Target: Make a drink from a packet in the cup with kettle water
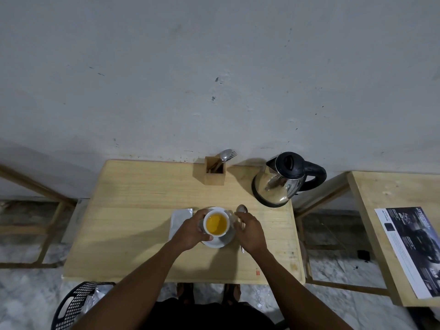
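Two forearms reach forward over the wooden table (133, 234). Left hand (190, 232) wraps the white cup (216, 222) of orange drink, lifted and tilted above its saucer (220, 242). Right hand (250, 231) hovers half-curled over a spoon (242, 209), gripping nothing I can see; its bowl points away. Silver packet (178, 221) lies left. Farther right, the kettle (278, 184) stands upright, spout pointing left.

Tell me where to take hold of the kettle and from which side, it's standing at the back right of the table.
Grip the kettle by its black loop handle, coming in from the right. It stands upright with the handle pointing right and the spout toward the utensil holder. The steel body may be hot. The right hand is nearest; the left hand is on the cup.
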